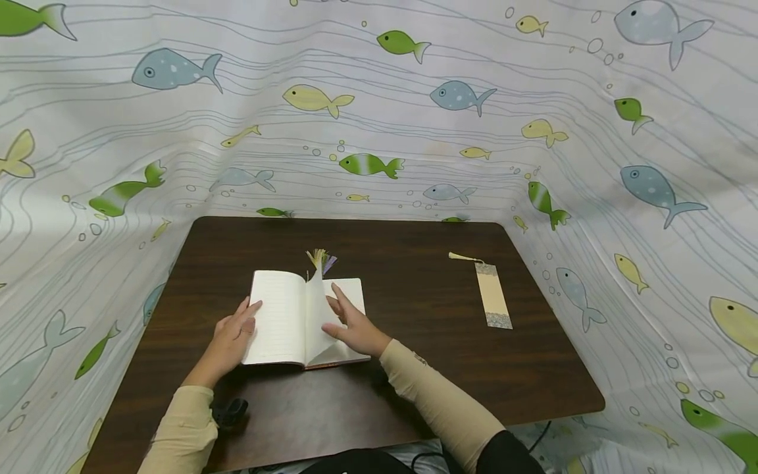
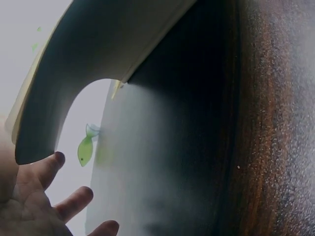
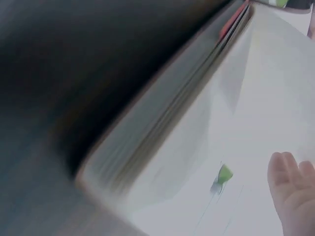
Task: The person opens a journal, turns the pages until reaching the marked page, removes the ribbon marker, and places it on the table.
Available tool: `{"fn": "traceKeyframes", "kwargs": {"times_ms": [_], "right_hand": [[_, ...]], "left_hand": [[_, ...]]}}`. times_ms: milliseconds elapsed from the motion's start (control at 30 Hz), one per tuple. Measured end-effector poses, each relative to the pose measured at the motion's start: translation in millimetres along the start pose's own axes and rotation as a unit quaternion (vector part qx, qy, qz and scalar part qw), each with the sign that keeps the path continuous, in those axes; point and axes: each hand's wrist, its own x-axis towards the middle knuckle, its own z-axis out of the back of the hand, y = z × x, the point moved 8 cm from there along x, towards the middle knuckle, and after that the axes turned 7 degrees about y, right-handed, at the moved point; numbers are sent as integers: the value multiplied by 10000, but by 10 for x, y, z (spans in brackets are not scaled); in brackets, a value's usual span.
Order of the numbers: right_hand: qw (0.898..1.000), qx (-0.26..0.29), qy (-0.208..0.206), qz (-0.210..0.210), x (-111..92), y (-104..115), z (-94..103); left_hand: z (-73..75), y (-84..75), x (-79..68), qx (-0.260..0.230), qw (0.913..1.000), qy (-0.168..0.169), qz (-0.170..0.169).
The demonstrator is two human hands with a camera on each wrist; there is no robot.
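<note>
An open notebook (image 1: 278, 316) with lined pages lies on the dark wooden table. One leaf (image 1: 318, 322) stands partly raised near its middle. My left hand (image 1: 229, 336) touches the left edge of the notebook; in the left wrist view its fingers (image 2: 76, 202) are spread and fairly straight, one fingertip at the notebook's corner. To the right of the raised leaf, my right hand (image 1: 355, 328) reaches over the right-hand page with fingers extended and the thumb against or close to the leaf. Yellow and purple tassels (image 1: 320, 258) stick out above the notebook's top edge.
A beige bookmark (image 1: 493, 296) with silvery ends and a pale tassel lies on the right of the table (image 1: 426, 296). Fish-patterned cloth (image 1: 367, 105) hangs around the back and sides. A black device (image 1: 231, 413) sits by the left wrist.
</note>
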Motion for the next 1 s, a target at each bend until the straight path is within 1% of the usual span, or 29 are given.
{"fn": "traceKeyframes", "kwargs": {"times_ms": [67, 133, 200, 267, 333, 400, 500, 600, 667, 733, 833, 933, 1000], "right_hand": [[9996, 23, 260, 45, 37, 47, -89], [9983, -184, 528, 137, 77, 93, -187], [9946, -658, 755, 273, 119, 130, -284], [9879, -1180, 943, 357, 158, 140, -377], [9810, -1561, 1104, 333, 187, 127, -456], [9754, -1803, 1235, 273, 200, 105, -516], [9690, -2001, 1438, 159, 194, 73, -580], [9611, -2219, 1638, 156, 174, 36, -623], [9573, -2328, 1701, 210, 170, 27, -631], [9551, -2465, 1626, 254, 177, 17, -610], [9532, -2732, 1282, 170, 196, -19, -519], [9481, -3078, 774, -180, 194, -101, -381], [9418, -3312, 398, -426, 183, -150, -281]], "left_hand": [[1, -4, -4, -102, 9999, 18, 45], [-6, 5, -10, -198, 9996, 89, 169], [-11, 8, -18, -343, 9989, 156, 269], [-7, 1, -18, -436, 9985, 168, 282], [2, -20, -21, -508, 9983, 159, 232], [11, -36, -22, -569, 9981, 142, 177], [11, -36, -23, -438, 9987, 176, 179], [-5, 0, -6, -75, 9992, 252, 287], [-15, 33, 1, 164, 9987, 281, 398], [-20, 55, 11, 277, 9982, 285, 459], [-25, 75, 17, 224, 9980, 269, 531], [-27, 86, 16, 141, 9973, 298, 657], [-26, 89, 14, 121, 9967, 321, 740]]}}
